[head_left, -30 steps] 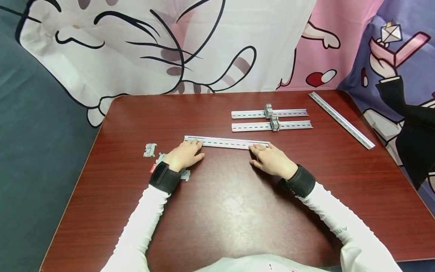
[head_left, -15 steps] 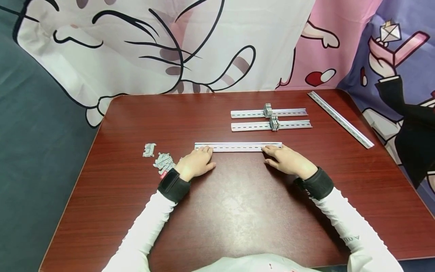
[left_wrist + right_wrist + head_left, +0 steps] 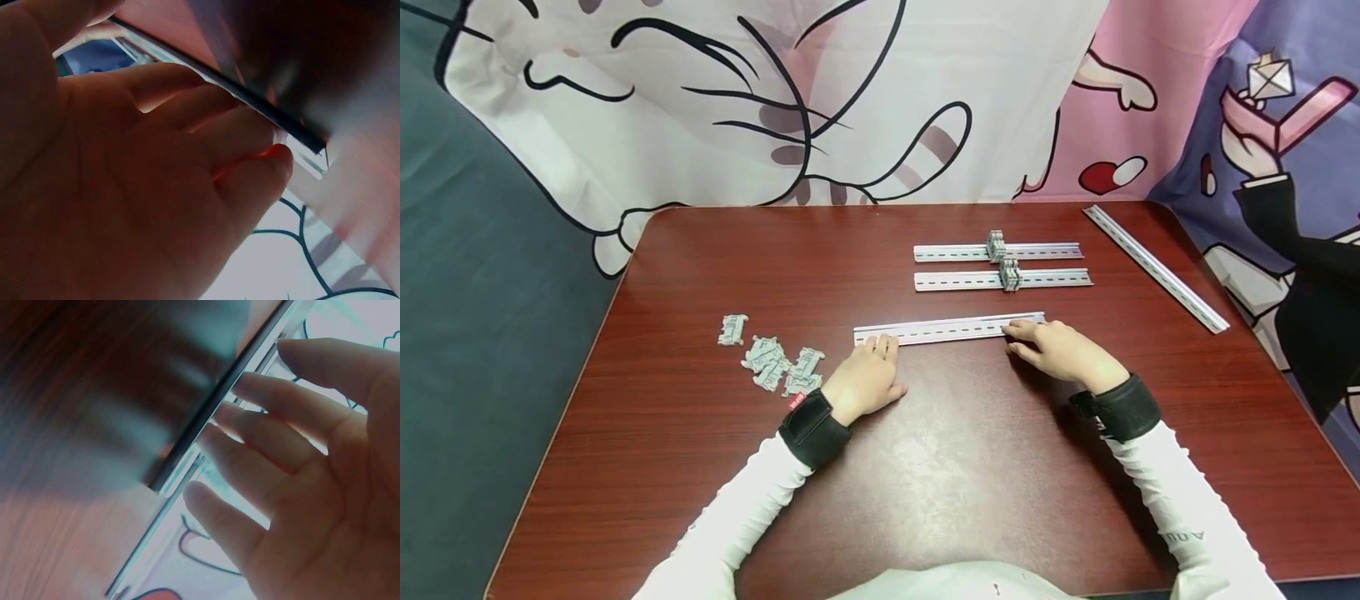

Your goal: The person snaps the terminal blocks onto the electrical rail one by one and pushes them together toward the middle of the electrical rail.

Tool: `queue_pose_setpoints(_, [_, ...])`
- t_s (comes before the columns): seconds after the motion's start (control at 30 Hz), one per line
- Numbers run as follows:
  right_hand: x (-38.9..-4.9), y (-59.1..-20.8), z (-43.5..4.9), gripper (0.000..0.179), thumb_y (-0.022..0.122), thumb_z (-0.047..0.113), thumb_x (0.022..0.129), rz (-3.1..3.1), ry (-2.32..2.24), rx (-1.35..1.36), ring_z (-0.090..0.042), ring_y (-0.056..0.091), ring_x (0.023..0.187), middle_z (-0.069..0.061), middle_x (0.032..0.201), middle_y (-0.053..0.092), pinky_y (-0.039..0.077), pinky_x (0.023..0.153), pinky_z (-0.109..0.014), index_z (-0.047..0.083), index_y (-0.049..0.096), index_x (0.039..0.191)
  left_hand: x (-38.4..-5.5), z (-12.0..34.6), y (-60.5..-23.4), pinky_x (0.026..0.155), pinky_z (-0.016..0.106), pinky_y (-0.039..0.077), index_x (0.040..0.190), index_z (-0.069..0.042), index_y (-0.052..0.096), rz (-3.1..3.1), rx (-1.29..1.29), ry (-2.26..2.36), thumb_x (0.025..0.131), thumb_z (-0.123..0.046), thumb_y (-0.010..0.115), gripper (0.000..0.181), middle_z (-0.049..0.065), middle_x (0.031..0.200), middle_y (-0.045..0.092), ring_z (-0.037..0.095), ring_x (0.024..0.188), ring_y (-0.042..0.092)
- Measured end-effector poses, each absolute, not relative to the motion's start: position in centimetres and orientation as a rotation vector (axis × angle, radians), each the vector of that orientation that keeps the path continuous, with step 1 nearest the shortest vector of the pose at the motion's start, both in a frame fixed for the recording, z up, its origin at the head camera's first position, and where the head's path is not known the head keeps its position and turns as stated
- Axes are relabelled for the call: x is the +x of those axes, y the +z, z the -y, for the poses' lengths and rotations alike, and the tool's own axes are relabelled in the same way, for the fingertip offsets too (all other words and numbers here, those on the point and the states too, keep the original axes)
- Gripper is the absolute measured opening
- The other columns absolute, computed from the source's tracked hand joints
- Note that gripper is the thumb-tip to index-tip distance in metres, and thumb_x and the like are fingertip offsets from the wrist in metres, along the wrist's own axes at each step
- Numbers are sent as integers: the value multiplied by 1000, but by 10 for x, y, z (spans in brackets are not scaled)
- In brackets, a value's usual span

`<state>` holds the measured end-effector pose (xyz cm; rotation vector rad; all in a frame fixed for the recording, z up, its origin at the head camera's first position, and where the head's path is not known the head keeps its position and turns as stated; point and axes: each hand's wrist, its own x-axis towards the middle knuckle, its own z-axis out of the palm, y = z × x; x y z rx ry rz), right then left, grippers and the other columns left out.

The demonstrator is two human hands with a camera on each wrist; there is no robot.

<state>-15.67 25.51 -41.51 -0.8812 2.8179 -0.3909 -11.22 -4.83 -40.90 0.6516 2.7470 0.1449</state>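
Okay, so both hands work one long silvery-white slotted metal rail point(image 3: 951, 329), lying between them on the reddish-brown wood-look tabletop point(image 3: 925, 483). The left hand point(image 3: 865, 379) has straight fingers set close together, tips at the rail's left end, thumb out to the side. The right hand point(image 3: 1063, 354) has its fingers loosely spread, tips touching near the other end. No pinch that I can see on either side.

The rail slants a bit, right end farther out, so I'd guess the step is setting its position. Light, even pressure at both ends is the trick; if one hand leads, it'll probably pivot. I'd also mind the loose pile of flat light-grey plastic pieces point(image 3: 767, 360) just left of the left hand, since a dragging wrist could scatter it. Two silvery slotted rails with light-grey blocks point(image 3: 955, 282) sit beyond the right fingertips, so don't shove too far.
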Motion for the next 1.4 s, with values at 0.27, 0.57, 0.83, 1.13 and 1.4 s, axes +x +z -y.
queue_pose_setpoints(0.27, [-156,-417,-267,36,57,13,95,-2834,-413,-851,-43,63,108,-23,128,61,48,92,-55,-2,61,127,-105,40,-408,119,42,26,148,7,26,-2709,630,143,95,-39,57,77,23,154,33,35,144,32])
queue_pose_setpoints(0.57, [-154,-420,-266,35,58,12,94,-2856,-426,-873,-43,63,107,-24,129,60,49,91,-54,-3,62,125,-104,39,-406,120,41,22,151,4,23,-2673,582,152,95,-41,56,79,21,157,28,35,146,26])
queue_pose_setpoints(0.83, [-150,-415,-265,34,58,11,94,-2850,-413,-816,-45,63,107,-26,131,58,49,91,-55,-3,62,125,-99,45,-408,119,43,24,150,5,25,-2703,607,150,94,-42,57,80,24,155,29,36,145,28])
queue_pose_setpoints(1.13, [-154,-398,-239,34,56,16,95,-2854,-251,-726,-46,61,108,-25,123,62,48,91,-57,-5,64,119,-97,56,-413,117,42,29,148,6,29,-2817,642,178,95,-44,56,78,23,153,35,34,143,33])
queue_pose_setpoints(1.4, [-158,-378,-178,27,60,19,93,-2802,-250,-778,-32,69,82,-17,97,72,54,74,-50,-1,69,110,-91,53,-419,116,42,32,146,9,29,-2867,613,186,93,-47,58,82,23,150,39,33,141,38])
